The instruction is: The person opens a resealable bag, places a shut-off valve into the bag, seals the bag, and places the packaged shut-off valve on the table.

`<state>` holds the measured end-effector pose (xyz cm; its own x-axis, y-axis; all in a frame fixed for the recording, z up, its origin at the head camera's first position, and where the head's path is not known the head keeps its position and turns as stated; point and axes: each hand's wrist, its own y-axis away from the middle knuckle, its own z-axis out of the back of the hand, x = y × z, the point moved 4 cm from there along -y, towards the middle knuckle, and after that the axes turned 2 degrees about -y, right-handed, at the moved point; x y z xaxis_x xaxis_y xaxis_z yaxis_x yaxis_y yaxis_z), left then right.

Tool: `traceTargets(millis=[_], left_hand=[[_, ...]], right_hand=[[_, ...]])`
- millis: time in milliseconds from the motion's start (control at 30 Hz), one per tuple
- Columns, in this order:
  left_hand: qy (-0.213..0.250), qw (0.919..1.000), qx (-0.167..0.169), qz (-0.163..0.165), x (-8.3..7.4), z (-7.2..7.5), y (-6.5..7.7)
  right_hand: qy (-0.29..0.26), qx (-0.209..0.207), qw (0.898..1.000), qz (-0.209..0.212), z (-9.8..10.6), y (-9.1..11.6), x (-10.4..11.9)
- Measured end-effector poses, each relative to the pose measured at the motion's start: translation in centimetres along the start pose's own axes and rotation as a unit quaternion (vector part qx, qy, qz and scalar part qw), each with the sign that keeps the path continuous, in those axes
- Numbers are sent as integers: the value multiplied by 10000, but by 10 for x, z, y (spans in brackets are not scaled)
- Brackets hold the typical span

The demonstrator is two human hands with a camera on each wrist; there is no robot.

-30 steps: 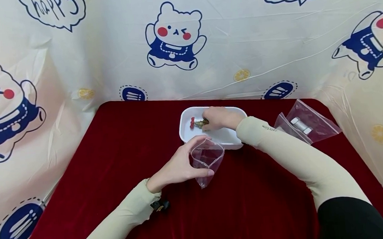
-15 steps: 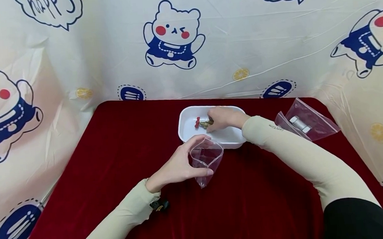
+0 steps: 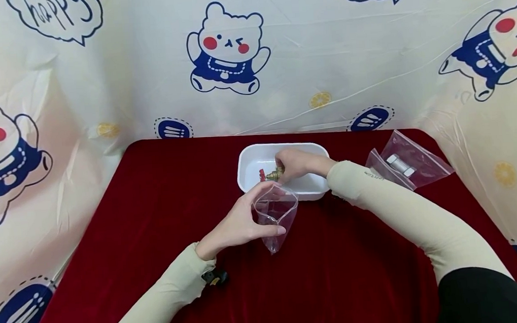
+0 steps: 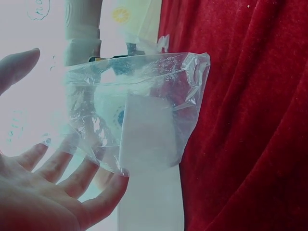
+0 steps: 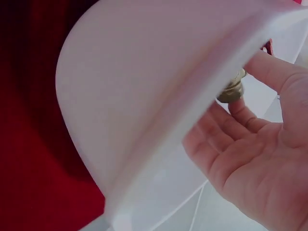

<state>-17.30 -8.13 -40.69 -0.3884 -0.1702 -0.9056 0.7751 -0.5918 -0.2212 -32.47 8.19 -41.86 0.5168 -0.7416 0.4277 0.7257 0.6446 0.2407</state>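
In the head view, my left hand (image 3: 236, 227) holds a clear plastic zip bag (image 3: 275, 207) with its mouth spread wide, thumb on the near side and fingers on the far side. Seen from the left wrist, the bag (image 4: 149, 82) is see-through and holds nothing visible. My right hand (image 3: 297, 163) reaches into a white tray (image 3: 246, 169) just beyond the bag and pinches a brass valve (image 3: 273, 174) with a red handle pointing left. The right wrist view shows the valve's brass end (image 5: 232, 91) between thumb and fingers, partly hidden by the tray's rim.
At the right of the dark red cloth (image 3: 336, 265) lies another zip bag (image 3: 427, 163) with a silvery metal fitting (image 3: 401, 165) inside. A printed white curtain (image 3: 322, 39) closes off the back and sides.
My right hand with the valve shifts slightly right, then back left and nearer the held bag. The left hand and its bag stay almost still. The head view pans slightly.
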Motion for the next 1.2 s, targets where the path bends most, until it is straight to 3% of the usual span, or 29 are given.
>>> traceTargets(millis=[300, 467, 733, 933, 1200], left_hand=[[7, 10000, -43, -76, 6, 0, -1], [70, 10000, -30, -10, 8, 0, -1], [1, 9999, 29, 155, 8, -1, 0], [-175, 9997, 0, 186, 9, -2, -1], [-337, 9990, -142, 268, 9, -4, -4]], right_hand=[[-474, -224, 9981, 333, -1, 3, 2], [-748, -108, 9967, 310, -2, 3, 0], [-632, 66, 9967, 506, -1, 7, -2], [-528, -226, 9961, 668, 2, 14, 0], [-679, -797, 9942, 252, 10, 24, 1]])
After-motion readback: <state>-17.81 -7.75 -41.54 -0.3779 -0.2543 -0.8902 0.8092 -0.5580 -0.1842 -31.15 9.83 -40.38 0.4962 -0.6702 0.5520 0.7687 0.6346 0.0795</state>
